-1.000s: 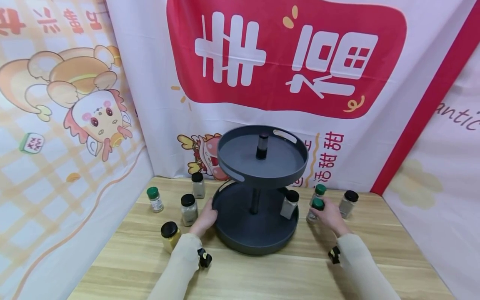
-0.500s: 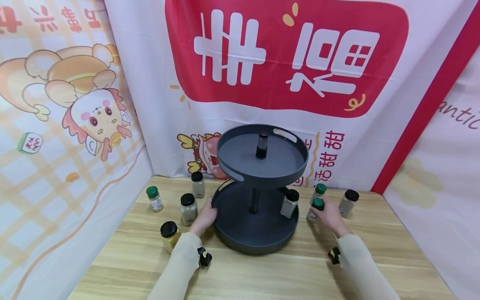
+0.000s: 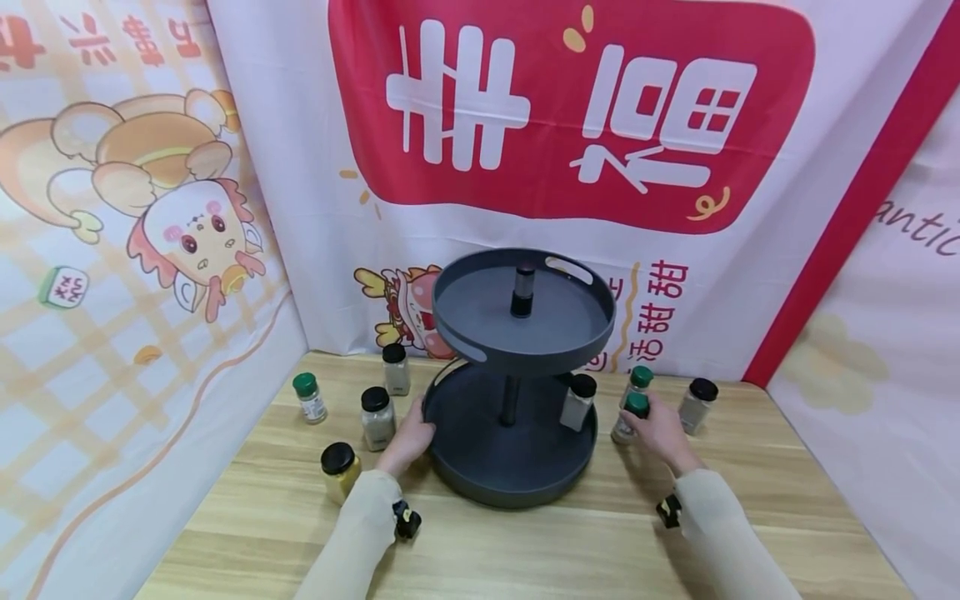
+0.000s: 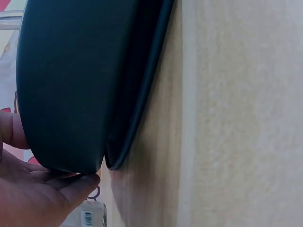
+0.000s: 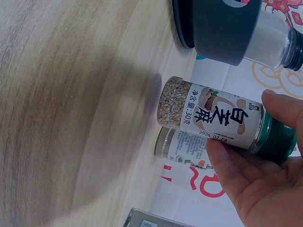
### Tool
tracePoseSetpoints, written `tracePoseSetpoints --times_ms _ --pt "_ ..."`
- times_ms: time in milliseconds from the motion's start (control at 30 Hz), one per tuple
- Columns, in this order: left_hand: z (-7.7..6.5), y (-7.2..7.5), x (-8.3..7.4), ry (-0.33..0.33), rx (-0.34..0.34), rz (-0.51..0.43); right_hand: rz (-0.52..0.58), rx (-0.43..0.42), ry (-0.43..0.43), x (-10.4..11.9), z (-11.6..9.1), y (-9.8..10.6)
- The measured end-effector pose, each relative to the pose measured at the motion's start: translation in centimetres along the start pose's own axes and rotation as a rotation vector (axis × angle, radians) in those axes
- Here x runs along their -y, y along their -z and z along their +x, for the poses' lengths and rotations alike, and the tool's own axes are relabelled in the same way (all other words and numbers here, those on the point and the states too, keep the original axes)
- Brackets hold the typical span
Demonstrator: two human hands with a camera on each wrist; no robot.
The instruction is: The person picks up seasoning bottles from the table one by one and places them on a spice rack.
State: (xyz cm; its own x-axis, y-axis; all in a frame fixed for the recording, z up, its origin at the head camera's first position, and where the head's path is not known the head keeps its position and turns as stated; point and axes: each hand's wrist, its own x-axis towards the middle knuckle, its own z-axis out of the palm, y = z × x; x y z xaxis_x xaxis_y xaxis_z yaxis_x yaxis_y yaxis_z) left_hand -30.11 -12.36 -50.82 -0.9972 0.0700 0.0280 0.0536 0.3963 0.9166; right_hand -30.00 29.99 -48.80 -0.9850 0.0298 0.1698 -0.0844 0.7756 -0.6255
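A white cloth backdrop [image 3: 285, 125], its red panel [image 3: 555, 108] reading 幸福 sideways, hangs behind the pale wood-grain table [image 3: 570, 533]. Toward the far right corner, the right hand's [image 3: 662, 429] grip pinches a clear, green-capped sesame jar [image 5: 213, 113] labelled 白芝麻, 30克; a second green-capped jar [image 3: 640, 377] crowds behind it. The left hand's [image 3: 408, 437] grip clasps the dark grey, round two-tier stand [image 3: 517, 492], beside a clear black-capped jar [image 3: 377, 421].

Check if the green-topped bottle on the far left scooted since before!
No, not any way: in the head view, the green-topped bottle stands in the same spot, near the back left corner of the table.
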Motion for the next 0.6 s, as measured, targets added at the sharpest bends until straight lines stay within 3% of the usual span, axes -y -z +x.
tracePoseSetpoints --times_ms 300,600 --pt "-0.6 -0.2 0.3 -0.057 -0.001 -0.054 -0.018 -0.014 -0.014 0.8 -0.5 0.6" --pt "-1.6 -0.3 -0.3 -0.068 0.009 -0.090 -0.011 0.008 0.011 2.0 -1.1 1.1"
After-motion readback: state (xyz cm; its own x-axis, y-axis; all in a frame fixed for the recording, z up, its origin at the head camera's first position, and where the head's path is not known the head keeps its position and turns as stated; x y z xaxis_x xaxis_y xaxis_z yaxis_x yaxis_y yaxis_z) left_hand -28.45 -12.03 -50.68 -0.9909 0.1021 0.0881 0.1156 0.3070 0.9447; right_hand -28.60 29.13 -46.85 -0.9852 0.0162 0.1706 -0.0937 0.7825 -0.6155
